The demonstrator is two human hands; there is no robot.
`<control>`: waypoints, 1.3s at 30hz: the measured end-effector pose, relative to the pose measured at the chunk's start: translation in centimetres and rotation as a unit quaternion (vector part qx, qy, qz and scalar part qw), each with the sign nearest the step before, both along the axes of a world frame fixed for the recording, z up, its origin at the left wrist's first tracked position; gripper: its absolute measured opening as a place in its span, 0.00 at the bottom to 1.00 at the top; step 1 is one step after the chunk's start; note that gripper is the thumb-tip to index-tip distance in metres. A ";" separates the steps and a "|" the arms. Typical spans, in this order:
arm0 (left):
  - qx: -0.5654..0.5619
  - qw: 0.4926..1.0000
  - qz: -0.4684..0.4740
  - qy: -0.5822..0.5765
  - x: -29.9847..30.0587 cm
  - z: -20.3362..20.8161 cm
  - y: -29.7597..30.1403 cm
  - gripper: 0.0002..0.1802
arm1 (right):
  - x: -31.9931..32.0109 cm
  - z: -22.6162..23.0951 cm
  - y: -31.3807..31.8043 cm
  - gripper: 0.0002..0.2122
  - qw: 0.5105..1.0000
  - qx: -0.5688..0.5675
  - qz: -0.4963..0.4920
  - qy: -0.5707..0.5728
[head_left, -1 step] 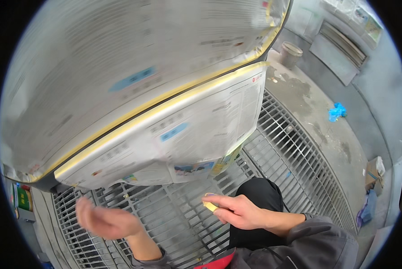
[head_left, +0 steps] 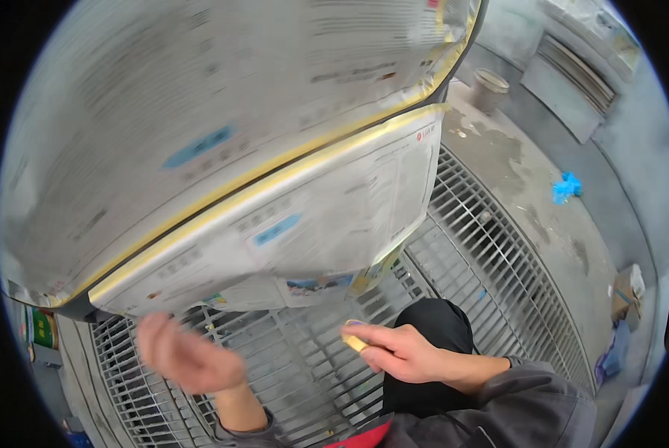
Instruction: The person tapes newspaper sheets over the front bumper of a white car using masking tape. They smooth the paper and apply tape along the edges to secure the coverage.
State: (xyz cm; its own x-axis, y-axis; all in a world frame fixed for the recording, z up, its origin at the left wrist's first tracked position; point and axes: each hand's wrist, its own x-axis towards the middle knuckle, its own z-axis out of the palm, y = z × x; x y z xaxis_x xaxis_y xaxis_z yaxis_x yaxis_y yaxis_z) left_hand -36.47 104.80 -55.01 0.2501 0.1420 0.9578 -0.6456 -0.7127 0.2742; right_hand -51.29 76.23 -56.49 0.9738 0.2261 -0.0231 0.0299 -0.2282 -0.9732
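Observation:
My right hand (head_left: 405, 354) grips a small roll of yellow masking tape (head_left: 355, 341) between thumb and fingers, in front of my dark-trousered knee. My left hand (head_left: 189, 358), smeared by motion, hovers just below the lower left edge of a hanging newspaper sheet (head_left: 349, 201); whether its fingers hold anything cannot be made out. A second newspaper covering (head_left: 275, 82) spreads over the large curved panel above. Strips of yellow tape (head_left: 275, 166) run along both papers' edges, on either side of a narrow dark gap.
Below me lies a metal floor grating (head_left: 305, 358). At the right, a bucket (head_left: 490, 89), a crumpled blue thing (head_left: 566, 187), a cardboard box (head_left: 626, 299) and a purplish bag (head_left: 612, 355) lie along the wall. A green container (head_left: 42, 328) stands far left.
My left hand has shifted slightly right, still blurred. The roll of masking tape in my right hand has moved a little right and is tilted slightly differently.

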 end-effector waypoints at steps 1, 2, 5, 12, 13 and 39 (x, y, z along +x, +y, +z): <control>0.118 0.992 -0.036 -0.005 -0.3 2.1 -3.9 0.19 | 0.2 0.1 -2.2 0.27 1.000 0.018 -0.021 -0.005; 0.165 0.985 -0.042 0.015 0.0 3.9 -7.9 0.19 | 0.3 0.1 -4.7 0.28 0.999 0.028 -0.045 -0.003; 0.232 0.968 -0.060 0.074 2.7 6.9 -18.0 0.24 | 0.8 -3.7 -13.9 0.23 0.985 0.039 -0.163 -0.036; 0.289 0.941 0.016 0.174 2.8 9.1 -26.8 0.30 | 10.1 -2.0 -29.4 0.14 0.930 0.170 -0.311 -0.095; 0.306 0.934 0.012 0.186 2.5 9.6 -26.9 0.30 | 11.6 -1.1 -30.2 0.13 0.932 0.196 -0.294 -0.086; 0.277 0.935 0.012 0.223 3.3 6.8 -26.2 0.24 | 21.3 1.8 -27.8 0.19 0.956 0.289 -0.028 0.044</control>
State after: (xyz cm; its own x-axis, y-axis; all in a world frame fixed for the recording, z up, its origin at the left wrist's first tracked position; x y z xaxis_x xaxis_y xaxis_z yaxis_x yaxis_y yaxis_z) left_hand -33.17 78.61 -48.24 0.6447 -0.3351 0.6870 -0.5381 -0.8373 0.0966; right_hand -29.99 48.40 -54.71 0.9848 0.1735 0.0079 -0.0541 0.3499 -0.9352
